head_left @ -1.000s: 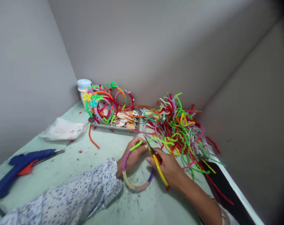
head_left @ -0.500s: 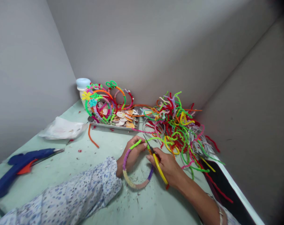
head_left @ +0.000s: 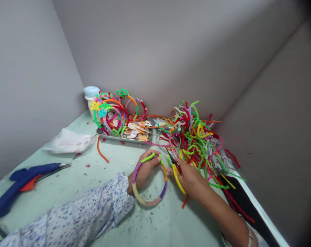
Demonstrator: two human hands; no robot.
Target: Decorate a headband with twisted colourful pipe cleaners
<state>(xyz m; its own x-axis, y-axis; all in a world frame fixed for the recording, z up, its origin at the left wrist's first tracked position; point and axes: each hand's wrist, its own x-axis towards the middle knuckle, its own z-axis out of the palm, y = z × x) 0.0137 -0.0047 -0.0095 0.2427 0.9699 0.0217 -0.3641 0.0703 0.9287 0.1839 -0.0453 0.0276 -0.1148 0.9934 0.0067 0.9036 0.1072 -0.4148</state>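
Observation:
A ring-shaped headband (head_left: pixel 135 192), wrapped in green, purple, cream, pink and orange fuzzy stem, hangs near the middle of the table. My left hand (head_left: pixel 144 168) pinches its green top end with fingers pressed together. To the right of the ring, my right hand (head_left: pixel 189 176) is closed around scissors with yellow handles (head_left: pixel 178 181). Their dark blades point up and left, apart from the headband. A short orange stem piece (head_left: pixel 185 202) shows below my right hand.
Finished headbands (head_left: pixel 111 109) stand on a metal tray (head_left: pixel 124 140) of flat pieces at the back. Tangled fuzzy stems (head_left: pixel 201 137) lie right. A blue glue gun (head_left: pixel 24 181) and plastic bag (head_left: pixel 69 141) lie left, with a white container (head_left: pixel 91 92) behind.
My right hand and the scissors have moved right, away from the headband. The long green strand at the headband's top end now appears short. My left hand has stayed nearly in place.

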